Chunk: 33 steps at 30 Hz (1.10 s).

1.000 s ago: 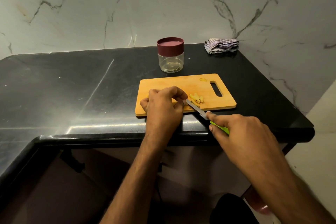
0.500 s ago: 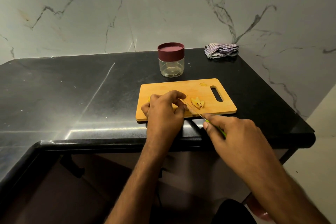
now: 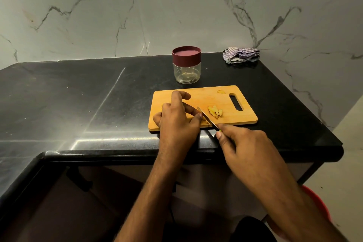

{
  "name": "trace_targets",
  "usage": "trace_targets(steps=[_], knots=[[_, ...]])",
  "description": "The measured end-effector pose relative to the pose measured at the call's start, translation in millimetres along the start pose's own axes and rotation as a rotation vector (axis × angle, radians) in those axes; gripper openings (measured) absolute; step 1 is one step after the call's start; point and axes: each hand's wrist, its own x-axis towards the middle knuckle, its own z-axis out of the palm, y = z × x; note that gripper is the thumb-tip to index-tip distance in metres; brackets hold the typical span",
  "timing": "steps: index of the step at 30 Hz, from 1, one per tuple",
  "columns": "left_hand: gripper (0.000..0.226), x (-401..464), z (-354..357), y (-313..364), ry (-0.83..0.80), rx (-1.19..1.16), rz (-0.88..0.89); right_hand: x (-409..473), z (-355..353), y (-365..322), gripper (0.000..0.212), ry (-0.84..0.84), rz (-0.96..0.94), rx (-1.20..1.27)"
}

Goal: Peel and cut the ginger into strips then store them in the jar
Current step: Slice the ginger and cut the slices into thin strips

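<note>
Black counter: left hand (image 3: 177, 122) pins ginger on board (image 3: 208, 95) to steady it, right hand (image 3: 245, 148) grips knife (image 3: 207, 118) slicing (jar (image 3: 186, 65) lidded).

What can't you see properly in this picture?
Head view:
- The ginger being cut: hidden under the left hand.
- The knife handle: covered by the right hand.
- What lies inside the jar: too small to tell.
- The red thing low on the right: hidden behind the right arm.

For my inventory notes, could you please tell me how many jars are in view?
1: the jar, its maroon lid on, stands on the black counter just behind the cutting board. No other jar shows in this view.
</note>
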Motion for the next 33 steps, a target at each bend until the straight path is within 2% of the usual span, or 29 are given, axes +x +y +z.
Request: trace_targets(steps=[23, 33], knots=[[0.049, 3, -2, -1, -0.030, -0.036, -0.005, 10, 5, -13, 0.031, -0.026, 0.044, -0.035], [0.047, 2, 0, 0, -0.027, 0.012, -0.006, -7, -16, -10, 0.031, -0.138, 0.053, -0.076]])
